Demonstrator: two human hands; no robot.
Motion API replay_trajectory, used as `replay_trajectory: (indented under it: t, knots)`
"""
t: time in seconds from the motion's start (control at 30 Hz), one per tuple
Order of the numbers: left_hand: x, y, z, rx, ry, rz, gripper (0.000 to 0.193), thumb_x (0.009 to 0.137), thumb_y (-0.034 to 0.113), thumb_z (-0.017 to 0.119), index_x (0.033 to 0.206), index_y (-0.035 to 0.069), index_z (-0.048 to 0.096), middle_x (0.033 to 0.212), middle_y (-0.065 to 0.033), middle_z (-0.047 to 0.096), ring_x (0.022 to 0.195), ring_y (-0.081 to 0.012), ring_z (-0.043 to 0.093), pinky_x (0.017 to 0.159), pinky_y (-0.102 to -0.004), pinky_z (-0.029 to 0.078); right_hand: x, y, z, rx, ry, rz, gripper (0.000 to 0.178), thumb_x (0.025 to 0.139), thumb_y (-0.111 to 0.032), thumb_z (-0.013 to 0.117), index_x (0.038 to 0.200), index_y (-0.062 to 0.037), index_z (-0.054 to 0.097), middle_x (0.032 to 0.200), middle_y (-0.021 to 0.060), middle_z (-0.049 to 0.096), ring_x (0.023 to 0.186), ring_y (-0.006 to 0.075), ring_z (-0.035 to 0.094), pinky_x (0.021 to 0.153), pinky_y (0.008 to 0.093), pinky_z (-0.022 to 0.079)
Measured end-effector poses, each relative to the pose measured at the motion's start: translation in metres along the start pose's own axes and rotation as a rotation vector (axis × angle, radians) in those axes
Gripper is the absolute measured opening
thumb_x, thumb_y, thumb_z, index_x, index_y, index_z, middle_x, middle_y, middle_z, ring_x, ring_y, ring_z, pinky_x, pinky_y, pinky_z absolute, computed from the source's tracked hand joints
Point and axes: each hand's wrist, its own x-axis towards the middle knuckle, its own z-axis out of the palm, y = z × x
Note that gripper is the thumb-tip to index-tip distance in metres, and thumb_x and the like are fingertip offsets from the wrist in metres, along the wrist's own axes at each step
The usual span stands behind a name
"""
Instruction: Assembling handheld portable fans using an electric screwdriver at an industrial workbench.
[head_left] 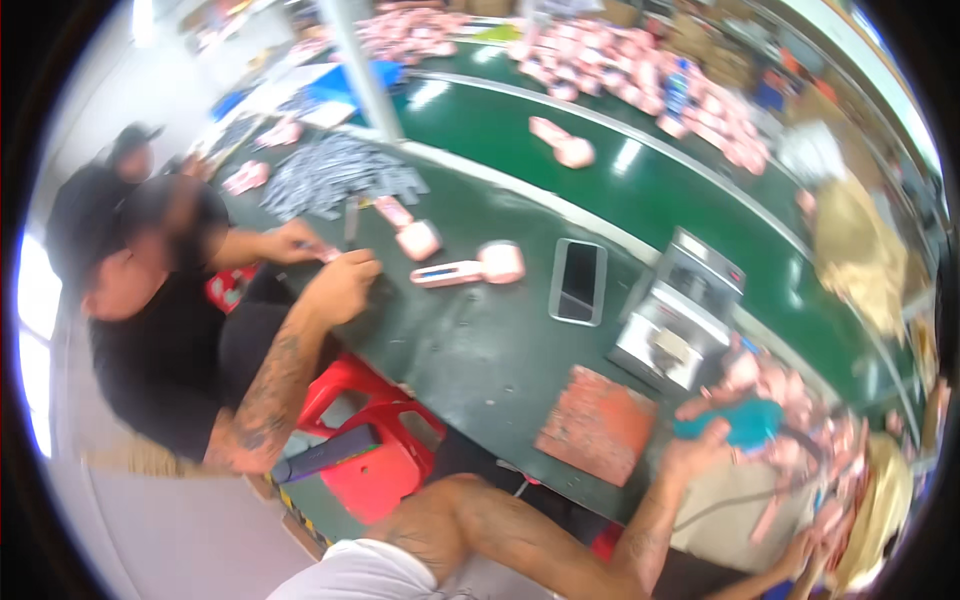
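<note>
My left hand [697, 452] is closed around a teal hand tool [735, 424], blurred, with a dark cord trailing behind it. At the lower right my right hand [822, 545] is among pink plastic parts [832, 512]; motion blur hides its fingers. A worn reddish square board [598, 424] lies on the green table just left of my left hand. Beyond that hand stands a silver metal device [680, 310] with a boxy frame. A phone-like device with a dark screen [578, 282] rests further left.
A person in black [150, 330] sits at the left, both hands on a small pink part. Pink round-headed devices [500, 262] and a grey heap of strips [340, 172] are near them. A green conveyor [640, 170] runs behind the table. A red stool [375, 470] stands below.
</note>
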Motion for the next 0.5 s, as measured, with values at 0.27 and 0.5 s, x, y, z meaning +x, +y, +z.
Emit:
replay_trajectory:
  t: [0.27,0.5]
  knots:
    - [-0.04,-0.025,-0.03,0.722,0.717,-0.433,0.031,0.096,0.012,0.06,0.068,0.002,0.053,0.064,-0.0144,0.055,0.056,-0.0271,0.055,0.053,-0.0411,0.042,0.002,-0.021,0.004,-0.073,0.048,0.111,0.079,0.089,-0.071,0.065,0.115,0.0038,0.059,0.074,0.0059,0.06,0.065,0.0154,0.061,0.055,0.0281,0.044]
    - [-0.087,-0.07,-0.046,1.192,0.55,-0.38,0.019,0.097,0.008,0.059,0.08,0.001,0.053,0.077,-0.0183,0.054,0.073,-0.0397,0.053,0.069,-0.0484,0.042,0.003,-0.016,-0.003,0.041,-0.11,0.159,0.065,0.091,-0.053,0.073,0.119,0.0033,0.055,0.098,0.011,0.064,0.069,0.0161,0.061,0.058,0.0293,0.046]
